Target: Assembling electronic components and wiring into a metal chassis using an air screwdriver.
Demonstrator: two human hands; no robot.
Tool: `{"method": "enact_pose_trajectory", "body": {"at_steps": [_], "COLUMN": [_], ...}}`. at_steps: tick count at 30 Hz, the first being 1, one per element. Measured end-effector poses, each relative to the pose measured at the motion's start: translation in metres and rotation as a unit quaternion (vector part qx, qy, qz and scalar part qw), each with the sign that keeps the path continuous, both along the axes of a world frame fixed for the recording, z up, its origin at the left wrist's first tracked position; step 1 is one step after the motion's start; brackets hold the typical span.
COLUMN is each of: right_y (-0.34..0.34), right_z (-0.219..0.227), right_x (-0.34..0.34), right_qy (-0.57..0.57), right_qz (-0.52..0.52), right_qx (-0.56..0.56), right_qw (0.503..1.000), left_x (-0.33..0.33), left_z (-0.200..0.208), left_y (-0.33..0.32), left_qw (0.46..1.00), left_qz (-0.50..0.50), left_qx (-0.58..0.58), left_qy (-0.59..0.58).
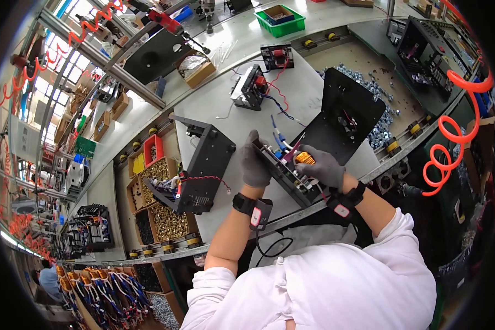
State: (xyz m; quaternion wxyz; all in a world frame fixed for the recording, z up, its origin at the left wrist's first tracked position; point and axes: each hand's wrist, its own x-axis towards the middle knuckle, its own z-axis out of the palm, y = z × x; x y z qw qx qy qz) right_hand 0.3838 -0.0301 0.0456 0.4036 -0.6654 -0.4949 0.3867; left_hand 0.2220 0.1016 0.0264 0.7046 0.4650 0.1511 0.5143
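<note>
In my grey-gloved left hand (254,164) is the upper left end of a black-framed circuit board assembly (291,181), tilted over the pale worktop (223,212). The fingers of my right hand (327,166), gloved too, close on a copper-wound coil (304,158) at the assembly's upper side. Blue and white wires (279,136) stick up between the hands. To the left stands a black metal housing (206,165) with a red-and-black twisted cable hanging from it. A bent black sheet-metal cover (349,102) lies beyond my right hand. My right fingertips are partly hidden.
Left of the housing, sectioned boxes hold brass-coloured fasteners (170,223). Two modules with red parts, one of them silver-sided (249,88), lie at the worktop's far side. Loose silver screws (382,129) are heaped behind the cover. A red coiled hose (444,157) hangs at right.
</note>
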Motion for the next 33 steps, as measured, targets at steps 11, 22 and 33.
{"method": "enact_pose_trajectory", "body": {"at_steps": [11,22,33], "right_y": [-0.046,-0.043,-0.123], "right_z": [0.018,0.076,0.054], "right_x": [-0.008,0.001,0.0], "right_qy": [-0.161,-0.446,-0.047], "right_qz": [0.063,0.041,-0.054], "right_qx": [0.066,0.241,0.124], "right_qw": [0.983,0.861,0.99], "left_x": [0.001,-0.027,-0.156], "left_z": [0.029,0.014,0.044], "left_y": [0.017,0.024,-0.055], "left_qw": [0.977,0.961,0.802], "left_qz": [0.066,0.102,0.004], "left_qx": [-0.17,-0.126,0.246], "left_qy": [0.111,0.226,0.545]}}
